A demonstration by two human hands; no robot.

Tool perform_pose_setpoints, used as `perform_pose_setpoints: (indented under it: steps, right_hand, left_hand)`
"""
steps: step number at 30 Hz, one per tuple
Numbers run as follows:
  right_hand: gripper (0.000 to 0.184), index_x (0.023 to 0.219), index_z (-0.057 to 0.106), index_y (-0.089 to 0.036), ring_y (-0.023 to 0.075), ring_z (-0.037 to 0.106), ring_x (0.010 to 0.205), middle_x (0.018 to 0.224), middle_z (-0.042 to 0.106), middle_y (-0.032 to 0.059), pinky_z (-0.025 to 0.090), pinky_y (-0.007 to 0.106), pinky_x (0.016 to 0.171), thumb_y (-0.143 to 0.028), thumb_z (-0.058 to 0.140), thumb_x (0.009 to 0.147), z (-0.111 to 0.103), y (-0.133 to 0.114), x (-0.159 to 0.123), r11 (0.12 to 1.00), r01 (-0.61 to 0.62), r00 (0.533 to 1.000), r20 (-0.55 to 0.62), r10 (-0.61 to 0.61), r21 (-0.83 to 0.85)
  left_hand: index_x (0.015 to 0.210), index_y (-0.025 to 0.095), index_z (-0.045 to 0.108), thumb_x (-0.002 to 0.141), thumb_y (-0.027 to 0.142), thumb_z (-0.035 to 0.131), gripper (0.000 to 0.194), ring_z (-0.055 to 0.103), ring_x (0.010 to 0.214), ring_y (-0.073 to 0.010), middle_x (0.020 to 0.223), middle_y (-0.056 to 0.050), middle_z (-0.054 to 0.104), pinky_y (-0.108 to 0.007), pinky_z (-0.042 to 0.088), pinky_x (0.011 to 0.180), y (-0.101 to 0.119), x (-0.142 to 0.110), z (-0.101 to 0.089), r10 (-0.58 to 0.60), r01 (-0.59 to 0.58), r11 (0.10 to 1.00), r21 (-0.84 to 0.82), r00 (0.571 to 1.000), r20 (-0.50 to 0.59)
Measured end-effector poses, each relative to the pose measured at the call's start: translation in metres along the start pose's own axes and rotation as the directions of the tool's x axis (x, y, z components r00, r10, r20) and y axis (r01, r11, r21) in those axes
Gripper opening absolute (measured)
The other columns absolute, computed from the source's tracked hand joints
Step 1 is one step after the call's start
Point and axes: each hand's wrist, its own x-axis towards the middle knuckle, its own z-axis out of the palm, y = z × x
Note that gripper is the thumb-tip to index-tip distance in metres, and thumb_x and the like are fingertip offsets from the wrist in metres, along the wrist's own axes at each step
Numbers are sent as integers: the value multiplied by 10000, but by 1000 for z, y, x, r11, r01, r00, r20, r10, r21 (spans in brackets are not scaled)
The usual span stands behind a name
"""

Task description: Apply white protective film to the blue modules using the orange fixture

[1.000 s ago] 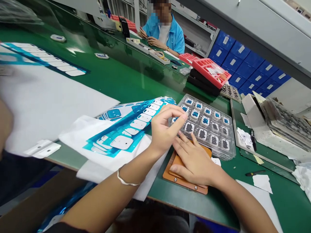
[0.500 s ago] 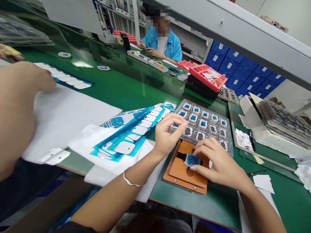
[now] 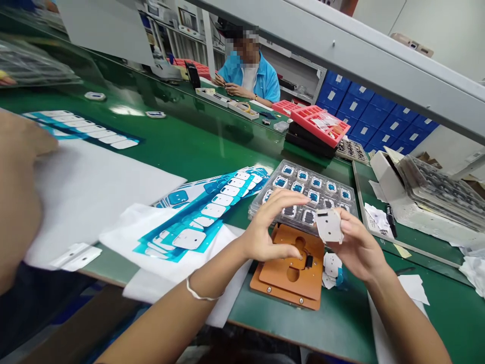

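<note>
In my right hand (image 3: 358, 245), a pale grey, rounded-square watch-sized part (image 3: 329, 228) is pinched between thumb and fingers. Its flat face shows a dark slot and small dark dots. My left hand (image 3: 271, 227) hovers over the orange fixture (image 3: 273, 283) with thumb and fingers apart and nothing between them. A small black piece (image 3: 309, 261) sits in the fixture's recess. Behind both hands is a clear plastic tray (image 3: 261, 199) holding rows of similar parts, several with blue film. White cut pieces (image 3: 331, 270) lie in a small pile right of the fixture.
Blue film sheets with white stickers (image 3: 189, 238) lie on white foam at left. A red tray (image 3: 320, 124) rests on black trays at the back. A marker (image 3: 391, 218) lies right. A co-worker in blue (image 3: 267, 81) sits opposite; another person's arm (image 3: 18, 187) reaches in at left.
My right hand has lifted the part off the orange fixture and tilted it up, baring the recess. My left hand has opened wider and come down toward the fixture. The neighbour's arm has shifted left.
</note>
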Motion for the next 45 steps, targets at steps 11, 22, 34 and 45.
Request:
perform_pose_setpoints:
  steps: [11,22,34,45]
  right_hand:
    - [229,840,577,-229,231,621,840,851,667,65,502,322,676,-419,680,768,22,25,-1,962,-133,990,69,120,240]
    - [190,915,708,-248,158,552,743,856,636,9,473,298,702,-300,794,754,8,29,2,949,269,952,-105,-288,-167]
    - [147,961,788,-325,195,567,838,921,566,40,519,356,703,-244,724,857,0,17,-4,508,574,753,170,-636,-643]
    - [248,738,763,-271,180,535,786,905,512,36,511,331,648,-509,834,732,-7,10,3,778,381,916,89,-392,-499]
  left_hand:
    - [1251,214,635,714,566,787,660,655,962,-258,1067,-131,700,-405,536,853,4,-4,13,7,-5,999,40,999,-46]
    - [1351,238,592,780,524,747,658,621,887,-212,1017,-103,673,-365,531,797,8,-3,11,40,-39,999,36,999,-35]
    - [1447,311,493,783,465,768,735,609,918,-207,1029,-86,613,-365,562,816,11,-5,13,-20,26,995,-100,998,60]
    - [1444,354,479,716,437,819,807,554,779,-151,894,-23,563,-287,540,701,15,-4,16,-48,66,986,-151,992,119]
